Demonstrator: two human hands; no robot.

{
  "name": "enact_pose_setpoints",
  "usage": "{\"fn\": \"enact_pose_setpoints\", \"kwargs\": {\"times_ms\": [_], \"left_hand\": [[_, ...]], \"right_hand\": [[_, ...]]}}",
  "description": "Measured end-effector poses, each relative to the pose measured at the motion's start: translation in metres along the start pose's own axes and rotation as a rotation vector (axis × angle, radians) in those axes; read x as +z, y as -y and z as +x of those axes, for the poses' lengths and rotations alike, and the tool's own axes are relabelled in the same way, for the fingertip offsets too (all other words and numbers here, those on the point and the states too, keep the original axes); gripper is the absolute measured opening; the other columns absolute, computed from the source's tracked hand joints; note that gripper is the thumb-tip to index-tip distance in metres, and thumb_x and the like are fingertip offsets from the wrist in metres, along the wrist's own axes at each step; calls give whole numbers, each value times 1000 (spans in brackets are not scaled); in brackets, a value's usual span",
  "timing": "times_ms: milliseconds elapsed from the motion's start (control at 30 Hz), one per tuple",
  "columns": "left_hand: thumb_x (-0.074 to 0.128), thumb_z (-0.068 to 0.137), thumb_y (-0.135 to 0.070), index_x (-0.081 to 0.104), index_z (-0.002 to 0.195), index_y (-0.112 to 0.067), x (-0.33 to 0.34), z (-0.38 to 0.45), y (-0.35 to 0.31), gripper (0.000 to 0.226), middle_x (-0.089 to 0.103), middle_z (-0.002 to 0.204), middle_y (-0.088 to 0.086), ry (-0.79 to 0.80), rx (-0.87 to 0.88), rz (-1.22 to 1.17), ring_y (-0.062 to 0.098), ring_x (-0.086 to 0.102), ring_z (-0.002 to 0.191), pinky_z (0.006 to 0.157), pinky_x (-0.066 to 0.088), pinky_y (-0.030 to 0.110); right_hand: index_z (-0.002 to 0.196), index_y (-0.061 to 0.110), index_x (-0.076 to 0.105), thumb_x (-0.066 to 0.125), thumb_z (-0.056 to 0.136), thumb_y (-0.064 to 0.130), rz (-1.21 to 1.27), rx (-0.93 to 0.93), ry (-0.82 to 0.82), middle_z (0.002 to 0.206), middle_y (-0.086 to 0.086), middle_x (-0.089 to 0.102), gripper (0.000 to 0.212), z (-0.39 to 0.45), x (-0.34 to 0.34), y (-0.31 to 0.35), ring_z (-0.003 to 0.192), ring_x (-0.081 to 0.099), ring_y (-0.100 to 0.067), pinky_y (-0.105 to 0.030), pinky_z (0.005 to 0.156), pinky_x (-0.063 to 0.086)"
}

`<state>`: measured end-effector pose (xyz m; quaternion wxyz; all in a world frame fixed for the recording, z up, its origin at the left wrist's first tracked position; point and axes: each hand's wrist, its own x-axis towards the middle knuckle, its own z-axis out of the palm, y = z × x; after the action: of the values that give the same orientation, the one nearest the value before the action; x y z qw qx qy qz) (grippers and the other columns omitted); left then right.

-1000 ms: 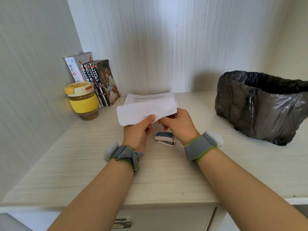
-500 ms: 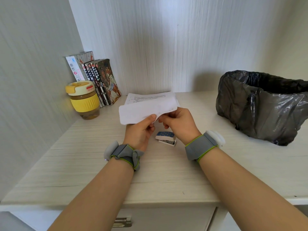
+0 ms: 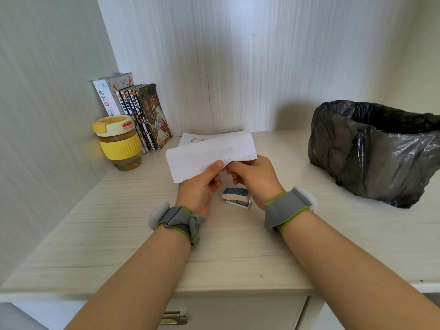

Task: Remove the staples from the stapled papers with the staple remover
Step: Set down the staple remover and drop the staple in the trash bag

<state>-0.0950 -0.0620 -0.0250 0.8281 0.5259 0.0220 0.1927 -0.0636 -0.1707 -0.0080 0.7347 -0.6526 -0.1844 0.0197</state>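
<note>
White stapled papers are held above a pale wood-grain surface, pinched along their near edge by both hands. The left hand clamps the sheets between thumb and curled fingers; the right hand grips the same edge just beside it, its fingers curled, and whether it also holds a tool cannot be told. A small blue-and-white staple remover lies on the surface below and between the wrists, which wear grey bands. Another printed sheet lies behind the papers. A yellow-lidded cup and a row of books stand at the back left; a black-lined bin sits at right.
</note>
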Motion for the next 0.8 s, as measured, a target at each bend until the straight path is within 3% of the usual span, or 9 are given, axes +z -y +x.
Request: {"fn": "enact_pose_setpoints", "kwargs": {"times_ms": [233, 633, 800], "left_hand": [[52, 88, -4, 58, 91, -16, 1, 0, -1, 14, 54, 77, 2, -25, -29, -64, 3, 48, 47, 48, 45, 15], [56, 85, -2, 58, 93, -15, 1, 1, 0, 15, 54, 77, 4, -12, -19, -7, 2, 48, 47, 49, 45, 14], [55, 84, 3, 57, 92, -15, 0, 1, 1, 19, 53, 76, 3, -37, -15, -9, 2, 48, 48, 48, 44, 14]], "right_hand": [[56, 8, 58, 54, 79, -5, -40, -5, -15, 52, -4, 51, 27, 2, -2, 0, 43, 43, -7, -18, 46, 39], [61, 11, 63, 58, 80, -1, 86, 86, -39, 47, 4, 54, 23, 4, -2, -3, 42, 44, -5, -18, 43, 40], [59, 10, 59, 57, 80, -2, -14, 61, -53, 51, 0, 51, 24, 4, -2, -2, 39, 42, -3, -16, 42, 39]]}}
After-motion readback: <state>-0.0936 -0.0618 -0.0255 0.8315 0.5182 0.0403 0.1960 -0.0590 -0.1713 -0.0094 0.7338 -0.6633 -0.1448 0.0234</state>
